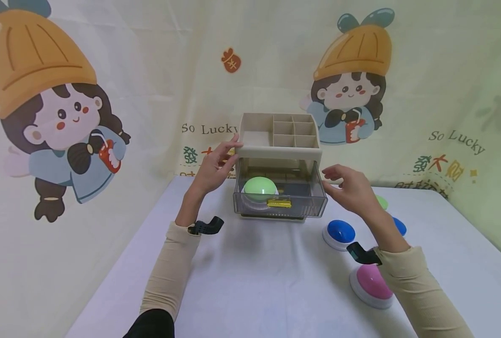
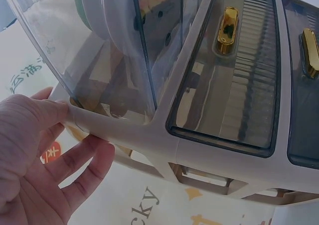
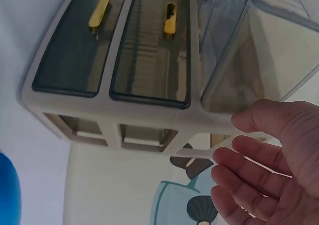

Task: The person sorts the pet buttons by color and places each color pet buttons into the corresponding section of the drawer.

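A cream desktop drawer organizer (image 1: 279, 152) stands at the back of the table. Its clear top drawer (image 1: 305, 205) is pulled out and holds a green dome button (image 1: 260, 186) on a white base. My left hand (image 1: 214, 168) touches the organizer's left side; in the left wrist view its thumb rests on the front edge and the other fingers are loosely bent by the side. On the opposite side is my right hand (image 1: 349, 188), fingers loosely bent, thumb near the frame's edge beside the drawer. Two lower drawers with gold handles (image 2: 228, 30) are closed.
To the right on the white table (image 1: 250, 286) are a blue dome button (image 1: 341, 231) and a pink one (image 1: 374, 281). Another blue button (image 1: 400, 226) and a green one (image 1: 382, 202) are partly hidden by my right arm. A printed curtain (image 1: 271, 56) hangs behind.
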`<state>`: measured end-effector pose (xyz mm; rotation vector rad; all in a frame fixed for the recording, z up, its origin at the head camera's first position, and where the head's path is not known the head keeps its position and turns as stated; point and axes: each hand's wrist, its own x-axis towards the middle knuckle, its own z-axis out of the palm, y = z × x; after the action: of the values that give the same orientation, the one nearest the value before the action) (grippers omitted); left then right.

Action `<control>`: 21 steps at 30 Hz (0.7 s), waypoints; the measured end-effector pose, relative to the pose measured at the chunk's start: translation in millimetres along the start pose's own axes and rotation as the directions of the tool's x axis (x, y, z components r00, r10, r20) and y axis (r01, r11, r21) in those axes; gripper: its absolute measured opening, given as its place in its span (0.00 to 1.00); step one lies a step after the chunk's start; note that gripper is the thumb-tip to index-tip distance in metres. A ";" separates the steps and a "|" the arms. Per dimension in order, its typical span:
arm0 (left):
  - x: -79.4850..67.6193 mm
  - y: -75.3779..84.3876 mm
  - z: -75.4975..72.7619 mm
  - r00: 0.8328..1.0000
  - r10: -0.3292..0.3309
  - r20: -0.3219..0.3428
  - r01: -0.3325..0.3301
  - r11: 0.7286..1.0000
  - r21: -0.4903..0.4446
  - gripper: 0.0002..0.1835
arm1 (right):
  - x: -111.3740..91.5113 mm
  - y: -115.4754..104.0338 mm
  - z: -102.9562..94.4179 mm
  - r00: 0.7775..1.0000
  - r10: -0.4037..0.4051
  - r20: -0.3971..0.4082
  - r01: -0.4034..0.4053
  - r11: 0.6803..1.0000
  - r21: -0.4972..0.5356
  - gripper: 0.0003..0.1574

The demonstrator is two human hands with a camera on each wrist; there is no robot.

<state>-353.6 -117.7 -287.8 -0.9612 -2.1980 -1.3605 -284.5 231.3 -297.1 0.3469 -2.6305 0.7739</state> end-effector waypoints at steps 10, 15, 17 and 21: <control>-0.6 -2.2 0.9 1.000 0.021 -0.001 -0.021 1.000 -0.013 0.19 | -2.8 15.2 -1.2 0.999 0.033 0.012 -0.032 0.999 -0.025 0.25; -0.7 -1.5 0.9 1.000 0.020 -0.002 -0.020 1.000 -0.013 0.19 | -4.3 24.0 -1.3 0.998 0.047 0.030 -0.046 0.998 -0.031 0.26; -0.5 -0.8 0.7 1.000 0.019 -0.002 -0.019 1.000 -0.014 0.19 | -4.7 27.9 -1.9 0.998 0.051 0.036 -0.050 0.998 -0.035 0.26; 0.5 0.2 0.1 1.000 0.026 -0.004 -0.026 1.000 -0.013 0.19 | -5.4 36.7 -4.1 0.998 0.059 0.032 -0.057 0.996 -0.063 0.25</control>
<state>-353.8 -117.3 -287.4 -0.9877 -2.1692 -1.3651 -290.8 264.3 -313.3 0.2700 -2.7004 0.7088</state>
